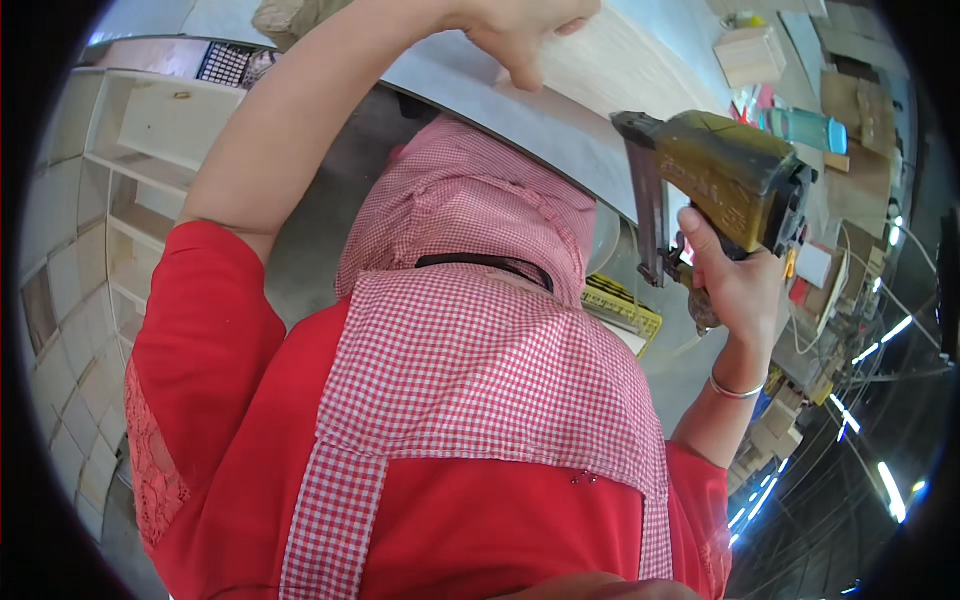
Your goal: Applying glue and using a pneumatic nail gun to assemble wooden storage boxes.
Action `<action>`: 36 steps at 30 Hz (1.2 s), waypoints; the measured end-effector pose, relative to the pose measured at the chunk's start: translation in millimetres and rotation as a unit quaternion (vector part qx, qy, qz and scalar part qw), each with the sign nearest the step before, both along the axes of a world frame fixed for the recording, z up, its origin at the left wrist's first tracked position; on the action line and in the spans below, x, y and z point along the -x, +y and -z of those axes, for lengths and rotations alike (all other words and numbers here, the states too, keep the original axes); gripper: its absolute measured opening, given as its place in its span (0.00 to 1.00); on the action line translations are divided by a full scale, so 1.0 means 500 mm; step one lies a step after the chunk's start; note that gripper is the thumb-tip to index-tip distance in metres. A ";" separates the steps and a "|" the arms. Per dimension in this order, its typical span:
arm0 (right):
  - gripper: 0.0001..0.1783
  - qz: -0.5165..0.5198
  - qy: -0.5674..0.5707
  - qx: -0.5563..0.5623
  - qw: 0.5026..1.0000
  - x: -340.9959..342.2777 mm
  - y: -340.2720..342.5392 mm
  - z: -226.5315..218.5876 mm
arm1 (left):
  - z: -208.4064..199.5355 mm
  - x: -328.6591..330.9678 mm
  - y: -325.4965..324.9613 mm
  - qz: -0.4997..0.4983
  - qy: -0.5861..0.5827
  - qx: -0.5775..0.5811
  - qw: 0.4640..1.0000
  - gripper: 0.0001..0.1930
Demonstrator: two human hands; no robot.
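Observation:
My right hand point(735, 275) is wrapped round the handle of a nail gun point(735, 175), which has an olive-gold body and a dark magazine. Its nose points left, close to the edge of a pale wooden board point(640, 65). At the upper edge of the view, my left hand point(525, 35) grips the board near its front side, thumb reaching down toward me. Part of this hand is cut off by the picture's edge. The board lies on a light grey worktable point(560, 135), whose dark-rimmed front edge runs in front of my checkered apron.
Pale wooden blocks point(750, 55) and a blue-green bottle point(800, 128) stand on the right side. Below the table edge is a yellow and black box point(625, 305). White shelving point(150, 130) stands at left. A wrapped bundle point(290, 18) sits at the upper left.

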State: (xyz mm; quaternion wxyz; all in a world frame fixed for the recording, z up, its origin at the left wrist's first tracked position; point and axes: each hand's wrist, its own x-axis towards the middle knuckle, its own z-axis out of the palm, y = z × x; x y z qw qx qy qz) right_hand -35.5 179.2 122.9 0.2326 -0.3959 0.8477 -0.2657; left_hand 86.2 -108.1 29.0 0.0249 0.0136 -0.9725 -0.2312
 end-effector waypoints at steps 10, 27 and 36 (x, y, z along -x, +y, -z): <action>0.16 -0.056 -0.036 -0.014 0.998 -0.021 -0.051 -0.038 | -0.117 -0.006 0.024 0.003 -0.051 -0.013 0.999 0.32; 0.16 -0.089 -0.002 -0.032 0.996 -0.038 -0.088 -0.043 | -0.113 -0.035 0.035 -0.027 -0.031 0.041 0.998 0.31; 0.20 -0.026 -0.036 0.047 0.998 -0.016 -0.013 -0.027 | 0.034 -0.187 0.159 -0.328 0.113 0.043 0.937 0.57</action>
